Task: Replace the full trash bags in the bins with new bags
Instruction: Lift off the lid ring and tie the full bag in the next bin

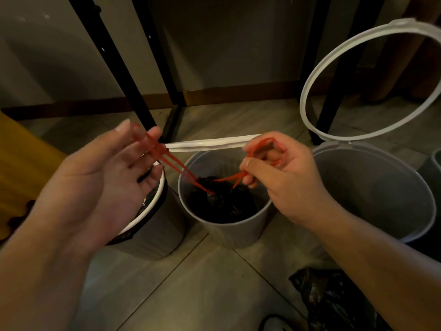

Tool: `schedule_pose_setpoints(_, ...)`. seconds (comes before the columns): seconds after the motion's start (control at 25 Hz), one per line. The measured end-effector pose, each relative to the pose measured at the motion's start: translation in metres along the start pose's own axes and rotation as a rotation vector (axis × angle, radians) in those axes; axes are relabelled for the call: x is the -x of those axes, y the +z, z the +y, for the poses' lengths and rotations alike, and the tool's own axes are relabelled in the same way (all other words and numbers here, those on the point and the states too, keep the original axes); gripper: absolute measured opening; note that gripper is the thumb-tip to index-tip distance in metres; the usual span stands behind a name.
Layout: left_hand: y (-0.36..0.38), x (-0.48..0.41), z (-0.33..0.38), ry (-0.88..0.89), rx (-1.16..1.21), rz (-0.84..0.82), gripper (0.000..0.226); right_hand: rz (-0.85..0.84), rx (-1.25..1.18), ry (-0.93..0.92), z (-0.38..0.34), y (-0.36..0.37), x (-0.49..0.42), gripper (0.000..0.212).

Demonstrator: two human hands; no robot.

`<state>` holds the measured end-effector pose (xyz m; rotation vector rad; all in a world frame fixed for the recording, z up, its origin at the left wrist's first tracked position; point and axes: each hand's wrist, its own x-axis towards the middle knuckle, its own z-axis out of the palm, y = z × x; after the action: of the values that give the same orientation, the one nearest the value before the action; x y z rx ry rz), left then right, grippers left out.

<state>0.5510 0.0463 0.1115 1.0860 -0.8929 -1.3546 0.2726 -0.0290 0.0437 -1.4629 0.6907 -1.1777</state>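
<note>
A black trash bag sits inside the middle grey bin. Red drawstrings run taut from the bag's gathered mouth up to both hands. My left hand is above and left of the bin, its fingers nearly straight, with the left drawstring loop hooked round the fingertips. My right hand is over the bin's right rim and pinches the other red loop between thumb and curled fingers. The bin's white ring lid stands tipped up behind it.
A left bin with a white rim and dark liner is partly behind my left hand. An unlined grey bin stands right with its white ring lid raised. A crumpled black bag lies on the tiled floor. Black furniture legs rise behind.
</note>
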Motion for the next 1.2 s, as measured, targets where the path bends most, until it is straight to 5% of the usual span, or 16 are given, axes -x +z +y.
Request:
schedule_pose_setpoints(0.2,0.032,-0.003,-0.016,0.242,-0.164,-0.051,0.046,-0.112,0.091,-0.078,-0.005,-0.001,0.0,0.012)
schedule_pose_setpoints(0.4,0.074,0.0,-0.031,0.137,-0.632,-0.205,0.063,-0.14,0.203,-0.2,-0.019,0.003,0.0,0.02)
schedule_pose_setpoints(0.56,0.092,-0.006,-0.032,0.154,-1.002,-0.289,0.027,-0.153,0.374,-0.338,-0.029,0.005,0.001,0.017)
schedule_pose_setpoints(0.68,0.095,-0.008,-0.031,0.122,-0.988,-0.257,0.03,-0.197,0.39,-0.412,-0.031,0.007,0.002,0.024)
schedule_pose_setpoints(0.8,0.093,-0.009,-0.029,-0.013,-0.796,-0.155,0.035,-0.182,0.265,-0.276,-0.025,0.0,0.002,0.041)
schedule_pose_setpoints(0.96,0.087,-0.011,-0.026,-0.067,-0.674,-0.087,0.04,-0.182,0.369,-0.091,-0.009,-0.004,0.0,0.025)
schedule_pose_setpoints(1.2,0.076,-0.014,-0.033,-0.016,-0.646,-0.081,0.04,-0.079,0.31,-0.126,0.004,0.0,-0.006,0.01)
